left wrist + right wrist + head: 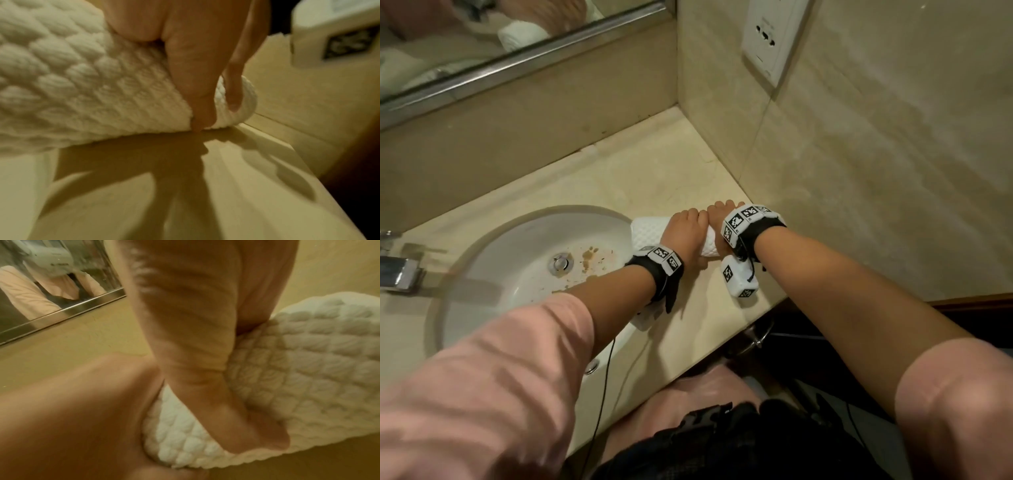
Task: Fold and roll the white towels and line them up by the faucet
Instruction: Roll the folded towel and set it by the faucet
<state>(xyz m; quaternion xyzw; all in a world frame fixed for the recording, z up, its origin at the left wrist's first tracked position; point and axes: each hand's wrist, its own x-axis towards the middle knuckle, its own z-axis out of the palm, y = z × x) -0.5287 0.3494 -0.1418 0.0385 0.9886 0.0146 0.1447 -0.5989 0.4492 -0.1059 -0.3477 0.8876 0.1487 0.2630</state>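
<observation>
A white quilted towel (646, 230), rolled into a thick cylinder, lies on the beige counter (619, 174) just right of the sink. Both hands sit side by side on top of it. My left hand (686, 229) curls over the roll's middle; in the left wrist view its thumb (193, 84) runs down the near side of the towel (82, 97) to the counter. My right hand (719, 213) grips the roll's right part, with its thumb (207, 361) pressed into the towel (312, 378). The faucet (399, 274) is at the far left.
The round white sink (517, 246) with brown stains lies between the towel and the faucet. A tiled wall with a socket (770, 37) stands close on the right. The mirror (482, 44) behind reflects another rolled white towel (522, 34). The counter's front edge runs just below my wrists.
</observation>
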